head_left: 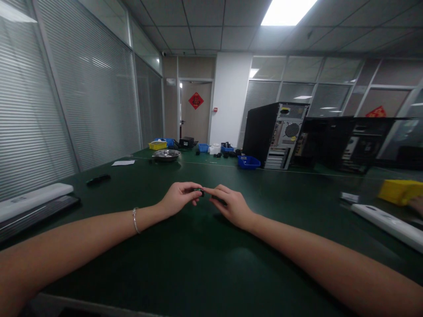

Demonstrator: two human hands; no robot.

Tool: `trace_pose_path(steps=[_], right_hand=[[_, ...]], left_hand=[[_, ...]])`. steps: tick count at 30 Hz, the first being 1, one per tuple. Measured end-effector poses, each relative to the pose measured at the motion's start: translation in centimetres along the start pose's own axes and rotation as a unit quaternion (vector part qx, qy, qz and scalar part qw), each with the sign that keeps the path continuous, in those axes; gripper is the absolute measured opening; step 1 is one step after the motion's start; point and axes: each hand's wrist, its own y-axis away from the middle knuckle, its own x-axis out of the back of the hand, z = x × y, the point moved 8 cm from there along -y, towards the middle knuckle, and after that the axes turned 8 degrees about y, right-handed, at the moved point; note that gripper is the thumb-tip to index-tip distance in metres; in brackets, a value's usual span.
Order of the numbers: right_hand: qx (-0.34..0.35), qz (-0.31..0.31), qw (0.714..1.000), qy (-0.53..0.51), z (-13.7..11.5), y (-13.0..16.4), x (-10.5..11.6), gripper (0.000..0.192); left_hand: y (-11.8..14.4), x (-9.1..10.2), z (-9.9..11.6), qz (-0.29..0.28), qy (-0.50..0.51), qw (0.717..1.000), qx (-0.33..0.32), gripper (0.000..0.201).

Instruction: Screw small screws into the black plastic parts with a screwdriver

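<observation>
Dark, tiny part (199, 191) pinched between both hands' fingers (190, 190) could slip and vanish against the green table (185, 264).

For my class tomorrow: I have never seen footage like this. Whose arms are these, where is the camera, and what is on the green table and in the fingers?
There is no machine here. The one picture comes from a camera worn on a person's head, looking forward and down, so the two bare arms are that person's own. The left hand, with a bracelet on its wrist, and the right hand meet at the fingertips and pinch a small dark part between them; it is too small to identify. They hover over a dark green table. Farther back lie a metal bowl, a blue bin, a yellow bin and an opened computer case. At the right edge sits another yellow bin.
</observation>
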Motion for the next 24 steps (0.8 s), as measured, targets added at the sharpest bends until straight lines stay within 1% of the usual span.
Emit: trace_pose_path(steps=[6,8,11,16,20,24], right_hand=[[-0.015,0.027,0.999,-0.033,-0.6,-0.2,0.6,0.036],[-0.017,0.026,0.999,-0.035,-0.7,-0.2,0.7,0.033],[-0.019,0.021,0.999,-0.028,-0.6,-0.2,0.8,0.033],[-0.025,0.020,0.999,-0.010,-0.3,-0.1,0.8,0.034],[-0.028,0.019,0.999,-0.007,-0.1,0.0,0.8,0.033],[-0.034,0.021,0.999,-0.007,0.2,0.1,0.8,0.033]], left_hand=[[0.4,-0.4,1.6,0.025,-0.014,0.999,-0.018,0.032],[0.5,-0.6,1.9,0.019,-0.017,1.000,-0.018,0.032],[0.3,-0.8,2.0,0.009,-0.012,1.000,-0.015,0.030],[-0.2,-0.4,1.4,0.012,0.042,0.999,-0.010,0.034],[-0.5,-0.1,0.7,0.001,0.070,0.997,-0.019,0.021],[-0.8,0.2,-0.1,0.002,0.068,0.998,-0.014,0.019]])
